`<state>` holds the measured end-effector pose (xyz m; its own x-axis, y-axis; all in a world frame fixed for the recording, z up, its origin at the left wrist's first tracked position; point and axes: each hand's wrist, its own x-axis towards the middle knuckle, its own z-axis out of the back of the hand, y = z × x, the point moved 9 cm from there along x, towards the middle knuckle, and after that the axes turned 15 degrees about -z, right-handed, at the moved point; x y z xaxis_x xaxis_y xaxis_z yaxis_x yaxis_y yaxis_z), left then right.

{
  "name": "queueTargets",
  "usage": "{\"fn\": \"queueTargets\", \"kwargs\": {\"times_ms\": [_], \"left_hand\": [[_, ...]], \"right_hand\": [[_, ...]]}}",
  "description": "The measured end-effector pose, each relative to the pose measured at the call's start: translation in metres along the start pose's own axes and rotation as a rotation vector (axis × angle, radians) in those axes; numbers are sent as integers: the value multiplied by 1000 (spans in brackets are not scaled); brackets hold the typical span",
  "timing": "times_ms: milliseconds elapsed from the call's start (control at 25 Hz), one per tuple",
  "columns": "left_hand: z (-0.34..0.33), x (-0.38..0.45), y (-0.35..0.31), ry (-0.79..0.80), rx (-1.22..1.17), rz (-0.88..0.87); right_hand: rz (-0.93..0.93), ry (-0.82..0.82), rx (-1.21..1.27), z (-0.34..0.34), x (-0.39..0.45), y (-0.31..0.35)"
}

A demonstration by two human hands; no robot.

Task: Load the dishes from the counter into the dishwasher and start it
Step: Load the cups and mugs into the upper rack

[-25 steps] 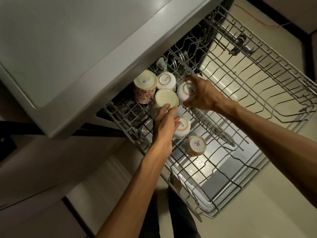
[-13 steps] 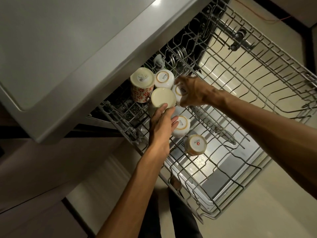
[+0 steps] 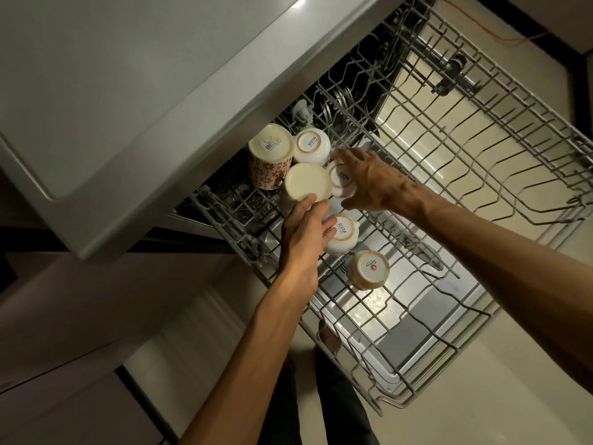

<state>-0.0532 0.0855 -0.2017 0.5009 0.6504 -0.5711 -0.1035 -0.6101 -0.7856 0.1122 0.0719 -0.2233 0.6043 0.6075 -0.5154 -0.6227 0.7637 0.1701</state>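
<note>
The dishwasher's upper wire rack (image 3: 481, 175) is pulled out below the counter. Several cups stand upside down along its left side. My left hand (image 3: 305, 236) holds a cream cup (image 3: 306, 181) from its near side, fingers against its wall. My right hand (image 3: 369, 184) grips a white cup (image 3: 340, 179) just right of the cream one. Behind them stand a red flowered mug (image 3: 269, 159) and a white cup (image 3: 311, 146). Nearer me stand another white cup (image 3: 343, 234) and a brown-rimmed cup (image 3: 369, 269).
The grey countertop (image 3: 128, 91) overhangs the rack's left end. The right half of the rack holds only bare tines. The open dishwasher door (image 3: 417, 332) lies under the rack. Pale floor (image 3: 481, 412) shows at the right, and my legs stand beside the door.
My right hand has shifted the white cup slightly left and back, close against the cream cup. My left hand has stayed on the cream cup.
</note>
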Motion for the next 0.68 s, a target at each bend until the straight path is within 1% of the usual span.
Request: {"fn": "queueTargets", "kwargs": {"times_ms": [80,200,280,400,520,680], "left_hand": [[3,-4,-5,10,71,-45],[4,-10,-18,52,212,-142],[5,-19,-30,77,272,-195],[6,-43,-53,83,297,-241],[5,-75,-81,89,281,-292],[14,-126,-126,77,290,-405]], "right_hand": [[-23,-17,56,9,-11,-5],[-53,-72,273,30,-44,-12],[-56,-156,388,48,-75,-11],[-25,-301,508,80,-123,1],[21,-364,580,107,-165,20],[124,-405,582,140,-214,58]]}}
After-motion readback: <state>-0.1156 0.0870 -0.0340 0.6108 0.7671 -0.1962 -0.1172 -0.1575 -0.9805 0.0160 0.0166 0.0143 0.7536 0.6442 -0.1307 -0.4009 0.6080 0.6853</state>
